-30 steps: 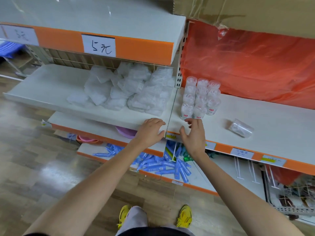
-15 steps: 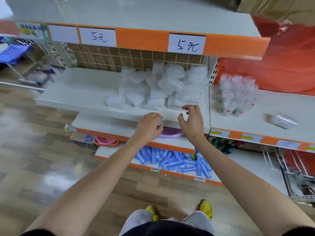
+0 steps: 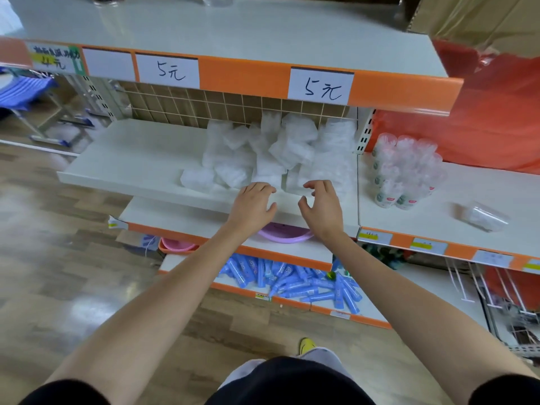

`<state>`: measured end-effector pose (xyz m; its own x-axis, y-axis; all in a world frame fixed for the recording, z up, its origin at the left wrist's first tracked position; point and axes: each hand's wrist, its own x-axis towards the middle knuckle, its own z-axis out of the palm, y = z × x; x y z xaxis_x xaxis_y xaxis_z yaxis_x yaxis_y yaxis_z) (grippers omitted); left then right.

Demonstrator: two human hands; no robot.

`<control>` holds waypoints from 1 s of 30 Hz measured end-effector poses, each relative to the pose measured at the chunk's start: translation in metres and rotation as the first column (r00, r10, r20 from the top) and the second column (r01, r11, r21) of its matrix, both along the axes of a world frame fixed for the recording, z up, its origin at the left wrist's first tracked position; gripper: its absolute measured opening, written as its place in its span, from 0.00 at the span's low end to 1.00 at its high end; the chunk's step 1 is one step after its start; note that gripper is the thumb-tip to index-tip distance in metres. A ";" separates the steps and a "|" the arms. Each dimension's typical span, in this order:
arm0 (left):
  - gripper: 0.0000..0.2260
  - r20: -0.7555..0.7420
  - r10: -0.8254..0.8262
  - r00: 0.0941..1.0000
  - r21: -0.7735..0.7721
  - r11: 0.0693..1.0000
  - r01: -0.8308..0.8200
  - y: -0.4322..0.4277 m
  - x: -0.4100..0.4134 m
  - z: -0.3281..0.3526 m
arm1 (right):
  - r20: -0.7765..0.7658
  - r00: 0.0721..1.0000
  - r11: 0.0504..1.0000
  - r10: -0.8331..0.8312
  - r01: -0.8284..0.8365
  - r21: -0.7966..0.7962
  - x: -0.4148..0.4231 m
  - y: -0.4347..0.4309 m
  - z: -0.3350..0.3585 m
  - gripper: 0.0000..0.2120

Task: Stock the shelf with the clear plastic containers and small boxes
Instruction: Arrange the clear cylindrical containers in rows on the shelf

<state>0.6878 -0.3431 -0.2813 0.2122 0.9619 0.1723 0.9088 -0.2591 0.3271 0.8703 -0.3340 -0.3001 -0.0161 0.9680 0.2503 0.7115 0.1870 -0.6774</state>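
A heap of clear plastic packets (image 3: 280,153) lies on the right half of the white middle shelf (image 3: 137,159). My left hand (image 3: 252,204) and my right hand (image 3: 323,207) hover side by side at the shelf's front edge, just before the heap. Both have loosely curled fingers and hold nothing. A stack of clear plastic cups (image 3: 404,171) stands on the neighbouring shelf (image 3: 479,200) to the right. One clear container (image 3: 486,216) lies on its side farther right.
An upper shelf (image 3: 233,27) with orange edging and price cards overhangs the heap. Below are a purple basin (image 3: 285,232), a pink basin (image 3: 178,245) and several blue tubes (image 3: 295,280). Red plastic sheeting (image 3: 493,118) hangs at the right. Wooden floor lies left.
The view has swung left from the cups to the packet heap. Both hands moved left and forward, from the shelf's front lip up to the heap's near edge.
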 end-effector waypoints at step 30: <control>0.16 0.040 -0.241 0.970 -0.217 0.945 0.243 0.039 0.401 -0.044 | 0.221 0.967 0.946 -0.125 0.183 -0.266 0.452 0.002 -0.035 0.38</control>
<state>1.0887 -0.3045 -0.3251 0.4425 0.8962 -0.0321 0.8230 -0.3916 0.4114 1.3225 -0.3321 -0.3355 0.1179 0.9927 -0.0266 0.8413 -0.1141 -0.5283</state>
